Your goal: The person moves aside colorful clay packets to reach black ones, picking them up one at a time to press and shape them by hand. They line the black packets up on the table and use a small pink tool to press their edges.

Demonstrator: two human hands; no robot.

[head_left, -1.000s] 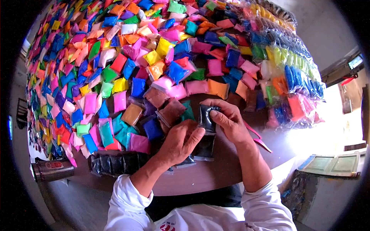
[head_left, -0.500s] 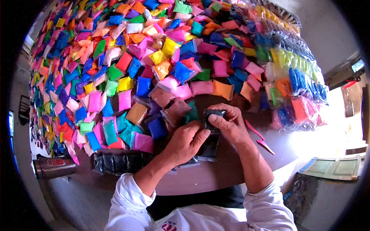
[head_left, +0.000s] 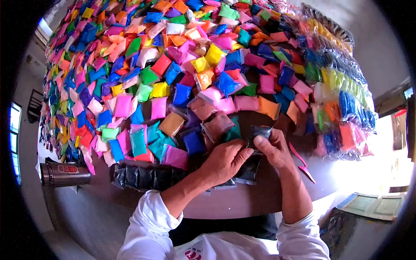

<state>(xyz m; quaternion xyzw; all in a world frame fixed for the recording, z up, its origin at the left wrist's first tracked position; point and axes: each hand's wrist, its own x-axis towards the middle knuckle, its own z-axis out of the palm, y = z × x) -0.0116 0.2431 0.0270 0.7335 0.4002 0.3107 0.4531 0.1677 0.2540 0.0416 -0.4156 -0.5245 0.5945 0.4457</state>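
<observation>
A small black packet [head_left: 261, 131] in clear plastic is held up near the table's front. My right hand [head_left: 276, 149] grips it, the thumb pressed across its face. My left hand [head_left: 225, 162] is closed at the packet's lower left edge, thumb and fingers together; its fingertips are partly hidden. Beneath my hands lies another black packet [head_left: 248, 170] on the brown table [head_left: 225, 203]. A joined strip of black packets [head_left: 146, 177] runs along the table to the left, partly covered by my left forearm.
A heap of colourful packets [head_left: 160, 89] covers the table's far and left parts. Bagged bundles of packets [head_left: 357, 106] are stacked at the right. A pink tool, perhaps scissors or a cutter [head_left: 297, 154], lies right of my hand. A metal flask [head_left: 67, 174] stands at the left edge.
The view has shifted, so the table contents appear further right and the nearer ones lower. Both hands stay at the black packet, which now shows at a different tilt.
</observation>
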